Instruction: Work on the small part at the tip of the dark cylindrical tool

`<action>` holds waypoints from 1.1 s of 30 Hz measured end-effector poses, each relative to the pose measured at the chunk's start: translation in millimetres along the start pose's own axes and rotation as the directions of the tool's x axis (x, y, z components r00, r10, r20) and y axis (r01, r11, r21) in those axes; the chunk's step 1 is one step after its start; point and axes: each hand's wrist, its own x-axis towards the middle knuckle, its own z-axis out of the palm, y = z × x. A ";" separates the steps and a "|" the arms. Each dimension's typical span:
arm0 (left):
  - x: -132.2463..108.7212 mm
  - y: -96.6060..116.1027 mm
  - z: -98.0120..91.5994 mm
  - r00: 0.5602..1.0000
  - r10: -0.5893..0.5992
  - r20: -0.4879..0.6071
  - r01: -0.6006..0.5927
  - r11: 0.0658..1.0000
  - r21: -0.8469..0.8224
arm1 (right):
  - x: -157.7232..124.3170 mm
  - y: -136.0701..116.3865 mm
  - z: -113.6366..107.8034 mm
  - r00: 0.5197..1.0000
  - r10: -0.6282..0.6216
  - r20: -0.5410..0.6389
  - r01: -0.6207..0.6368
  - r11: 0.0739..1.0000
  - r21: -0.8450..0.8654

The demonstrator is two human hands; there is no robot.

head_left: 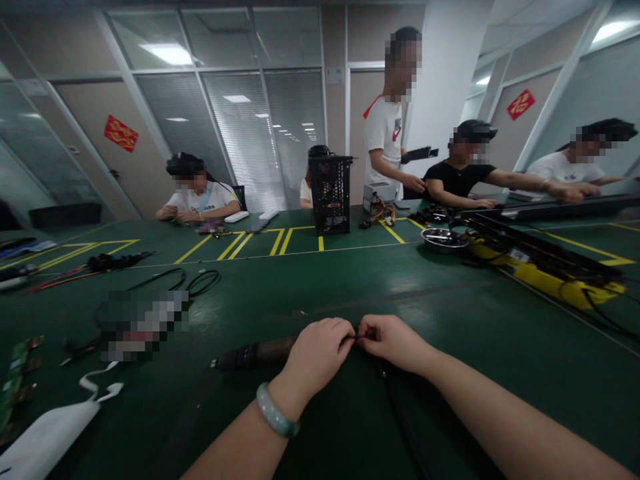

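My left hand [320,350] and my right hand [395,341] meet over the green table, fingertips pinched almost together. Between them is a small dark bit, too small to name. A jade-like bangle [277,410] circles the left wrist. Behind the left hand an electric screwdriver [250,357] lies on the table, its tip pointing left and its rear hidden by the hand. From beneath my hands a black cord [400,410] runs toward the table's near edge; whether it joins the screwdriver is hidden.
On the left lie a circuit board [15,383], a white pouch [50,437] and black cables [203,283]. A black computer case [332,193] stands at the far side, near a metal bowl [444,240] and yellow-edged black parts [545,277]. Several people work around the table.
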 end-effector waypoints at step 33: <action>-0.5 -1.8 2.2 1.000 -0.020 -0.011 0.019 0.999 -0.026 | -1.8 -5.7 -3.1 1.000 0.002 -0.005 -0.002 1.000 0.013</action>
